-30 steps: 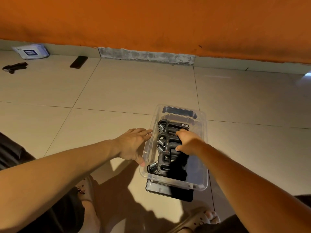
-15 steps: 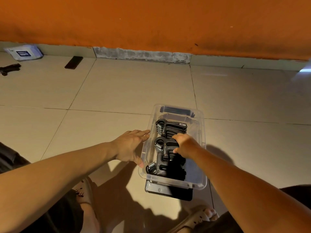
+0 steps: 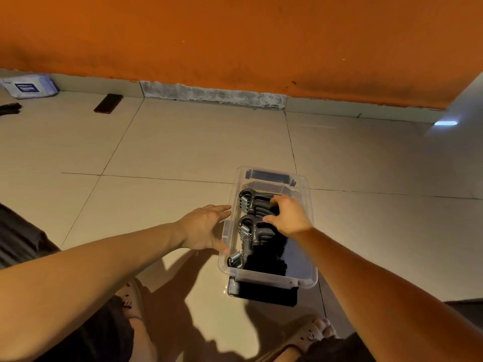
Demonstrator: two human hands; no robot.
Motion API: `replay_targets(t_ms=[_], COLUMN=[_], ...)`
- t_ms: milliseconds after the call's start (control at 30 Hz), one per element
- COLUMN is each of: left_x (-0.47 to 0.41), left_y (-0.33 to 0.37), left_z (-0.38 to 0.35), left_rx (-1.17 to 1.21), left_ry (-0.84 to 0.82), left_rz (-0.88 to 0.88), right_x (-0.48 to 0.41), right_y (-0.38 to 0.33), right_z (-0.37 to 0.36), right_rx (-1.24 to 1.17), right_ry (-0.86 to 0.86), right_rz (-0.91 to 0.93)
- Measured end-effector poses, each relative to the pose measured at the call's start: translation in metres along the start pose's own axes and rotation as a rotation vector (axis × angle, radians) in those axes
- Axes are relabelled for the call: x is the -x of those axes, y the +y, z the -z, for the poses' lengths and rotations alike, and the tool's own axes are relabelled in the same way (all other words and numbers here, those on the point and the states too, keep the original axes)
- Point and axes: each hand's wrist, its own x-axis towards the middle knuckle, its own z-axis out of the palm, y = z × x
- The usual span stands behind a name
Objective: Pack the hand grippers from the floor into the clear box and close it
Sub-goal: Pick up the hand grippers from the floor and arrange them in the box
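Head cam: clear box [image 3: 269,279] on floor tiles, black hand grippers [image 3: 248,231] lined up inside; R hand [image 3: 290,218] inside box, fingers curled round far grippers' handles; L hand [image 3: 202,228] fingers straight, flat against box's outer left wall; dark flat piece [image 3: 264,293] under box's near end.

Dim warm orange light, hard shadows on floor [image 3: 183,142], wide-angle edge bending, slight blur
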Motion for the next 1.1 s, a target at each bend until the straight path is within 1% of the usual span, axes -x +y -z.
replay_targets(t_ms=[100,200,300,433,600,700,833,967,1100], left_x=[0.011,0.025,0.045,0.086,0.159,0.203,0.262,0.318,0.366], left_y=[0.003,-0.002,-0.009,-0.018,-0.033,-0.041,-0.06,-0.098,-0.157], left_z=[0.019,0.041,0.059,0.082,0.106,0.119,0.138,0.155,0.165], left_rx=[0.096,0.161,0.244,0.338,0.438,0.451,0.414,0.349,0.255], left_ry=[0.062,0.186,0.298,0.359,0.366,0.363,0.35,0.354,0.385], left_rz=[0.042,0.132,0.204,0.205,0.183,0.142,0.148,0.226,0.305], right_x=[0.009,0.019,0.032,0.058,0.105,0.134,0.158,0.156,0.141], right_y=[-0.026,-0.057,-0.09,-0.14,-0.219,-0.261,-0.315,-0.379,-0.45], right_z=[0.013,0.023,0.028,0.03,0.035,0.035,0.022,-0.001,-0.046], right_rx=[-0.103,-0.209,-0.342,-0.524,-0.501,-0.494,-0.57,-0.602,-0.559], right_ry=[0.129,0.228,0.27,0.304,0.326,0.334,0.278,0.108,-0.045], right_rz=[-0.014,-0.013,-0.007,-0.008,0.06,0.114,0.13,0.076,0.123])
